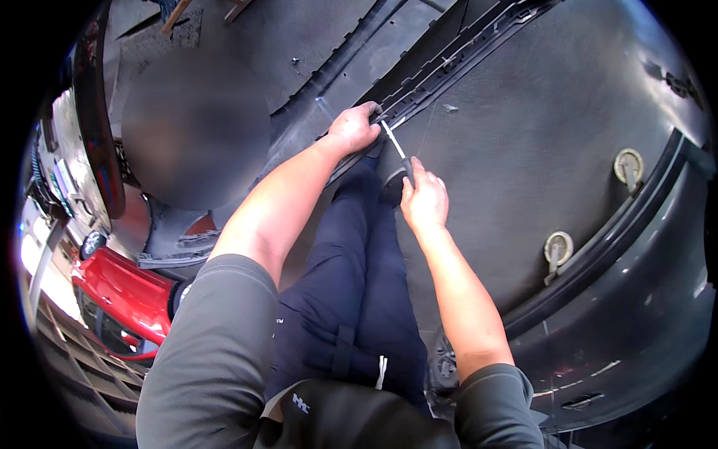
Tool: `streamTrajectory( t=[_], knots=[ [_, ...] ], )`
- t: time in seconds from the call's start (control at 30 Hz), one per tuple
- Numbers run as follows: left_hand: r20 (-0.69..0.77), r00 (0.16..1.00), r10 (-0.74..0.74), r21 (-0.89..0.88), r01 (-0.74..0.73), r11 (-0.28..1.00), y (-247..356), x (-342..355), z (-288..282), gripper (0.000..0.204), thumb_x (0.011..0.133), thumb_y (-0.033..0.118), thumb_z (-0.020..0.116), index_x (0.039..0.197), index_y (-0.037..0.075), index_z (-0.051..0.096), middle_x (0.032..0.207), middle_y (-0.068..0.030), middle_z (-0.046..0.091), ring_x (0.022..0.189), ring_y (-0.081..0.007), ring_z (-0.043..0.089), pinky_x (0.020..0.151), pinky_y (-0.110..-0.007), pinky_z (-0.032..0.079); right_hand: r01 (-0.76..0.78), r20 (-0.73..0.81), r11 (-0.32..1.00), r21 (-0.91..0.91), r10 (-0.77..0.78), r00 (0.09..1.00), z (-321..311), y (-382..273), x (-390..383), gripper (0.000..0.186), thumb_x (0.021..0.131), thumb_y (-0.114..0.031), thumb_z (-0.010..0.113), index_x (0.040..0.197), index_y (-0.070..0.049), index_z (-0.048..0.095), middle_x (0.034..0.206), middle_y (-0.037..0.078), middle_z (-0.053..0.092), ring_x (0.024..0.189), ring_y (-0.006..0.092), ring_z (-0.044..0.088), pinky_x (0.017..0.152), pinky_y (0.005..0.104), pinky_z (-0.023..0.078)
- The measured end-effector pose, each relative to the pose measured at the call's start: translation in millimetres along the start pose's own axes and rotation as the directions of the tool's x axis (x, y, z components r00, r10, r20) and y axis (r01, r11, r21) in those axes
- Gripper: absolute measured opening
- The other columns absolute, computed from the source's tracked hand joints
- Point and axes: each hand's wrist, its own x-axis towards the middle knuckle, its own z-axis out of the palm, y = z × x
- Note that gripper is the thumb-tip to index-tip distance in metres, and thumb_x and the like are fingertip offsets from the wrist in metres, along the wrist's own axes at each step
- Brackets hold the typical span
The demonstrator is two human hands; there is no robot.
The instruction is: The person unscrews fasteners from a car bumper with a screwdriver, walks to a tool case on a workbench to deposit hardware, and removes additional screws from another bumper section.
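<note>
My right hand is closed around the dark handle of a screwdriver with a bright metal shaft. The shaft points up and left, its tip at the edge of a long black plastic trim piece lined with tabs and slots. At that same edge, just left of the tip, the fingers of my left hand curl over the black trim. Its fingertips are partly hidden. The trim runs diagonally from near my feet to the upper right.
Two pale caster wheels stand on the dark floor at the right, beside a dark grey car. A red car is at the far left. A large blurred round patch hides part of the upper left.
</note>
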Motion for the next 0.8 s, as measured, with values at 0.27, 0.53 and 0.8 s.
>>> streamTrajectory(
  t=[0.27, 0.53, 0.8],
  knots=[
    [-0.172, 0.958, -0.23, -0.31, 0.169, 0.936, 29, -37, -7, 0.035, 0.09, 0.021, 0.061, 0.121, 0.004, 0.062, 0.095, -0.0222, 0.071, 0.095, -0.0383, 0.07, 0.088, -0.046, 0.054, -0.813, 0.778, 0.199, 0.548, 0.235, 0.582, -41, 3, 61, 0.032, 0.107, -0.03, 0.054, 0.106, -0.003, 0.071, 0.094, 0.008, 0.074, 0.078, 0.0129, 0.068, 0.062, 0.0316, 0.055],
    [0.162, 0.88, -0.446, -0.667, 0.431, 0.608, 48, -104, 32, 0.032, 0.096, 0.03, 0.06, 0.108, 0.002, 0.068, 0.096, -0.0163, 0.073, 0.094, -0.028, 0.071, 0.086, -0.04, 0.054, 0.125, 0.485, 0.856, -0.502, 0.16, 0.86, -61, -57, 102, 0.038, 0.087, -0.034, 0.077, 0.102, 0.001, 0.07, 0.101, 0.022, 0.075, 0.102, 0.0393, 0.072, 0.091, 0.0451, 0.057],
    [0.399, 0.746, -0.532, -0.916, 0.345, -0.204, 120, -111, 107, 0.032, 0.109, 0.035, 0.034, 0.112, 0.012, 0.056, 0.072, 0.0033, 0.046, 0.059, -0.0087, 0.041, 0.054, -0.028, 0.039, 0.194, 0.679, 0.833, -0.518, 0.262, 0.686, -45, -69, 142, 0.068, 0.07, -0.043, 0.083, 0.115, 0.006, 0.07, 0.11, 0.027, 0.073, 0.11, 0.0368, 0.071, 0.097, 0.0403, 0.055]
  ],
)
